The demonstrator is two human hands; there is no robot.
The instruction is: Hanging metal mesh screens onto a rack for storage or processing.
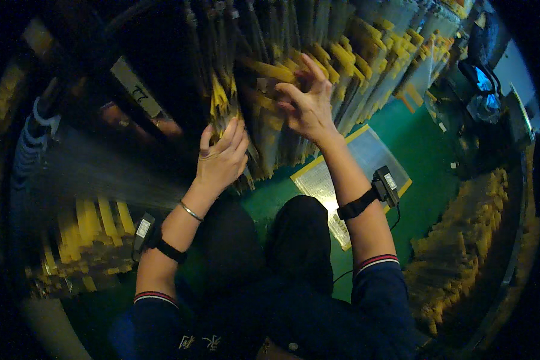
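Rows of hanging translucent sheets with yellow-taped edges (pixel 360 63) fill the upper middle of the head view. My left hand (pixel 223 159) has its fingers closed on the lower part of a bunch of these yellow-edged sheets (pixel 223 99). To its right, my right hand (pixel 311 111) is raised in front of other sheets, its thumb and forefinger apart and nothing seen between them. The folded fingers of that hand are partly hidden. Dim light and blur make single sheets hard to tell apart.
A flat, yellow-bordered translucent sheet (pixel 361 157) lies on the green floor (pixel 411 141) to the right of my knees. More yellow-edged sheets (pixel 462 243) are stacked at the right, and others (pixel 96 231) hang at the left. A labelled dark rack bar (pixel 137 87) stands upper left.
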